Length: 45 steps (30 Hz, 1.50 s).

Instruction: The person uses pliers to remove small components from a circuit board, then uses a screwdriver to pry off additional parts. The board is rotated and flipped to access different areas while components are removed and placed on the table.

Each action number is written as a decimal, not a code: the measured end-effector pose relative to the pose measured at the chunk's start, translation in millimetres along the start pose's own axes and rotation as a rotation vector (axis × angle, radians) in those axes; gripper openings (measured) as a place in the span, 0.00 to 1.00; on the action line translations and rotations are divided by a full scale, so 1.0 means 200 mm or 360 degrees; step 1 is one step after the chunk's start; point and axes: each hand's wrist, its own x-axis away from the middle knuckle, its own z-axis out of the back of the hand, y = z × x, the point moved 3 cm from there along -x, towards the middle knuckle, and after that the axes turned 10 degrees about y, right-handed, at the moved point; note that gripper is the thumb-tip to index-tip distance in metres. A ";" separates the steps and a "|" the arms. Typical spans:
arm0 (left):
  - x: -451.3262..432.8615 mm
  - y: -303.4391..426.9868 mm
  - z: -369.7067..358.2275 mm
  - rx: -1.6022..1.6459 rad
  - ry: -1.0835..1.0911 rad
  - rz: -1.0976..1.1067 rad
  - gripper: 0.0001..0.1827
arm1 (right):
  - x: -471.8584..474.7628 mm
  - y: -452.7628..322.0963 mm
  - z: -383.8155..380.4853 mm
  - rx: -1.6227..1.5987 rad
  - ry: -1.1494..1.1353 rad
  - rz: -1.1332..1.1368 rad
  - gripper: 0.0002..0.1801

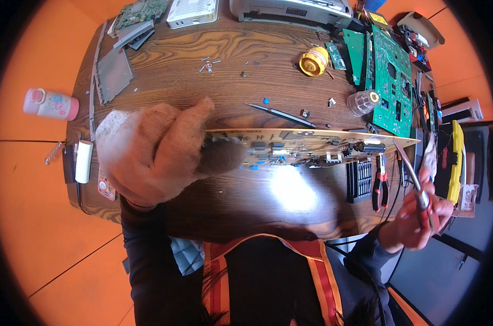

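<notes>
My left hand [156,150], in a thick fabric glove, grips the left end of a tan circuit board [307,136]. The board stands on edge above the table, and its components face me. At the right, my bare right hand [419,220] is closed around the red handle of a soldering tool [411,173] with a bent metal tube. The tube's end is near the board's right end; whether they touch cannot be told. Behind the board lie a black pointed tool [281,115] and a small blue component [266,100].
Green circuit boards [391,81], a yellow-capped container [313,61] and a clear container [358,104] stand at the right. Red-handled pliers [380,189] lie beside a black bit holder [358,181]. A grey metal plate [114,75] and a white cylinder [84,162] are at the left.
</notes>
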 end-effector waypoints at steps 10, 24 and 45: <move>0.11 -0.01 0.06 0.0418 0.0143 0.0252 0.15 | -0.02 0.24 -0.06 -0.0692 0.0292 -0.0266 0.19; 0.44 -0.03 -0.08 0.1789 0.0831 0.1650 0.25 | 0.00 0.30 -0.07 -0.0942 0.0262 -0.0176 0.18; 0.57 -0.07 -0.17 0.2049 0.0796 0.1310 0.23 | -0.04 0.38 0.01 -0.1046 0.0237 -0.0224 0.22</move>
